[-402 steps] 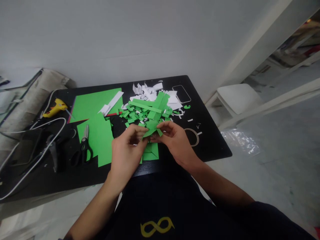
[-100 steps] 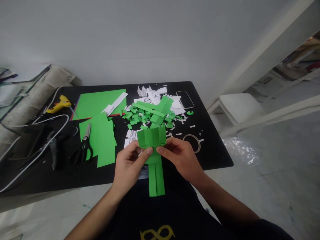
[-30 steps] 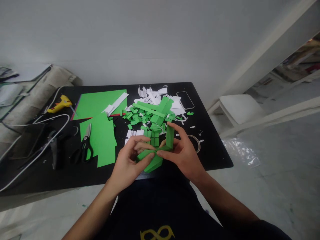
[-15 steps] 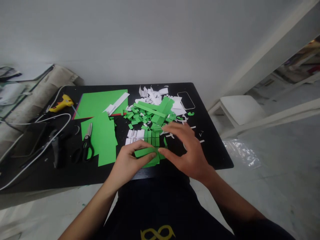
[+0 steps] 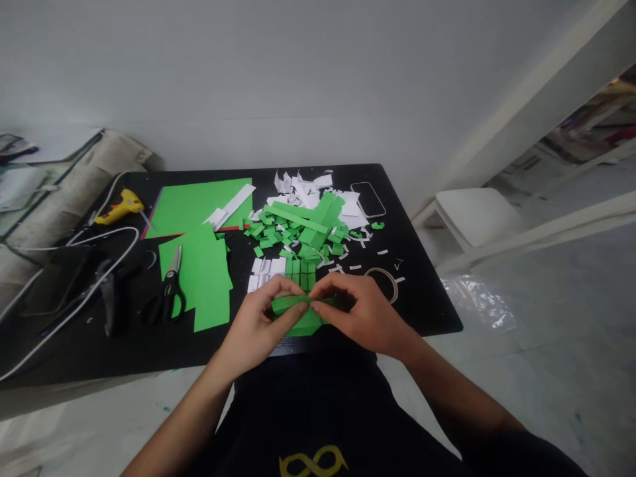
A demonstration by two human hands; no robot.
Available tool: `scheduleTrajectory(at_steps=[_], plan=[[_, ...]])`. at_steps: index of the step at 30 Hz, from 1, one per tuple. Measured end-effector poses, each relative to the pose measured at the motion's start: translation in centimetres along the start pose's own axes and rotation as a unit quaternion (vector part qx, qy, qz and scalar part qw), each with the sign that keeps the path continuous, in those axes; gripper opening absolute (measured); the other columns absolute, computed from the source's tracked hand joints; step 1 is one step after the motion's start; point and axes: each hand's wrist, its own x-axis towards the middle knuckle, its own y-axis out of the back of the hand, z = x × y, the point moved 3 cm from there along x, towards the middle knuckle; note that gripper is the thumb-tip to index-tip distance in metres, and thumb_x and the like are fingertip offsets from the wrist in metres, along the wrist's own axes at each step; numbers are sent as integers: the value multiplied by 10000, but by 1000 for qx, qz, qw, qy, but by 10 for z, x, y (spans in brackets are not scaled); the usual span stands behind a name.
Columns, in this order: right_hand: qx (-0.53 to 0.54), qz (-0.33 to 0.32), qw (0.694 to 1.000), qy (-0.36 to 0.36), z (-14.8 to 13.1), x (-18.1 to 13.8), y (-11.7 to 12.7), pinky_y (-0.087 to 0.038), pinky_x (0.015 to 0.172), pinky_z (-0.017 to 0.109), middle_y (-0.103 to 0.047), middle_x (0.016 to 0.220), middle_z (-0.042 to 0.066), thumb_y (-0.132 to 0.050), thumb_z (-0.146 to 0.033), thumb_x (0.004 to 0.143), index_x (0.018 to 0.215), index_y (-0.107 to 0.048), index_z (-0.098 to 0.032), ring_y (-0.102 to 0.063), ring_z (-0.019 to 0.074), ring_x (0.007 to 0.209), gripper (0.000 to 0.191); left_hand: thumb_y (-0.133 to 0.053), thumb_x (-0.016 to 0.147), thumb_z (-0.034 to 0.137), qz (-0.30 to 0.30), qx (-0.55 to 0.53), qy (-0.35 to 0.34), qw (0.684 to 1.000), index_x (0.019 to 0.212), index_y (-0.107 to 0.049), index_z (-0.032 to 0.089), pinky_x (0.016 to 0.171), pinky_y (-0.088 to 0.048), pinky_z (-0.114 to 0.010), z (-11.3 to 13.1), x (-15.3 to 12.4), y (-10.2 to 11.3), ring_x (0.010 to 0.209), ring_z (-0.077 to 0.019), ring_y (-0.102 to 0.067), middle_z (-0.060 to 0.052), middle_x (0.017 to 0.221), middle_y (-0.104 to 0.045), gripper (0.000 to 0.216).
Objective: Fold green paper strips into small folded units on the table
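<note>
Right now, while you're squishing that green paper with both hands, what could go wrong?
The left hand and right hand pinch the folded green paper at the near edge of the table; if a grip slips, it might spring open or fall.
The green scraps lie loose just behind the hands; a nudge could scatter them.
The scissors lie left of the left hand; a blind reach might meet the blades.

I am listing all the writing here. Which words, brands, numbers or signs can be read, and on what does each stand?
No words or numbers are readable.
On the dark shirt: a yellow looped sign like an infinity symbol, no letters.
On the yellow glue gun and phone: nothing readable.
The folded green paper in left hand and right hand: blank.
</note>
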Motion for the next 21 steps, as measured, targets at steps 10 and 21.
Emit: scheduleTrajectory(at_steps=[10,21], plan=[[89,1,996,-11,7,-2,0,-547,728,318,-794,946,14,-713,-220,978,994,-823,-272,-726,192,869,122,-707,971,237,2,-58,-33,998,945,-797,255,569,-412,-239,-2,-2,9,627,-126,-542,-7,788,-681,95],[95,38,994,-28,8,-4,-4,-564,741,321,-782,914,14,-813,-261,913,952,-782,-241,-730,189,851,53,-632,975,242,-27,-27,-23,999,967,-777,224,532,-372,-267,-1,-7,8,581,-136,-493,-28,831,-699,147]])
